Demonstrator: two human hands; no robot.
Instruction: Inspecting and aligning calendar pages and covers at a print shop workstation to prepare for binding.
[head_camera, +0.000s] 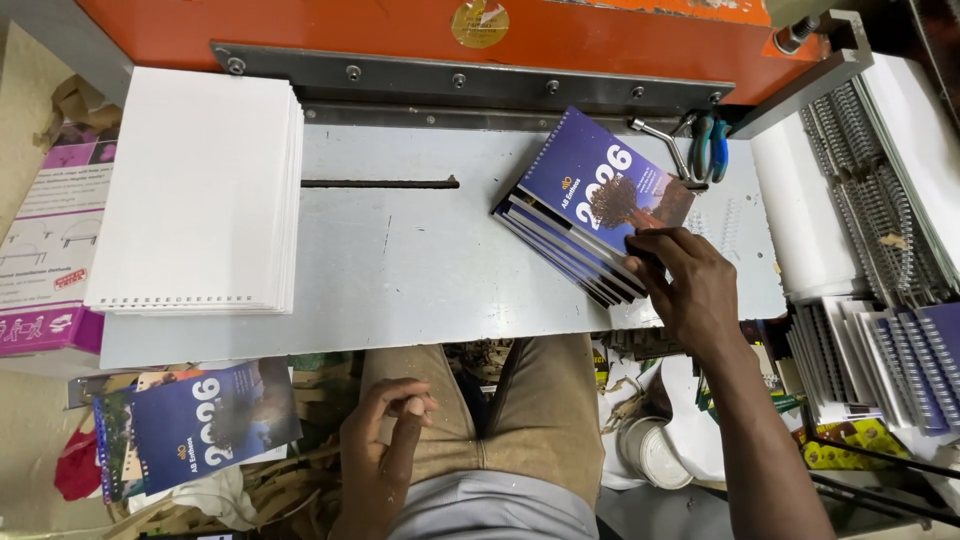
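My right hand (690, 283) rests its fingers on the near corner of a fanned stack of blue-covered booklets (590, 205) lying at an angle on the grey metal work table (420, 260). The top cover shows a tree picture and a punched edge. My left hand (385, 440) hangs below the table edge over my lap, fingers loosely curled, thumb against the forefinger, holding nothing that I can see. A thick stack of white punched sheets (200, 190) sits on the table's left side.
An orange machine body (420, 30) with a bolted steel bar runs along the back. Blue-handled pliers (708, 148) lie at the back right. White wire binding combs (860, 140) and bound booklets (920, 360) fill the right. Another blue booklet (205, 420) lies lower left.
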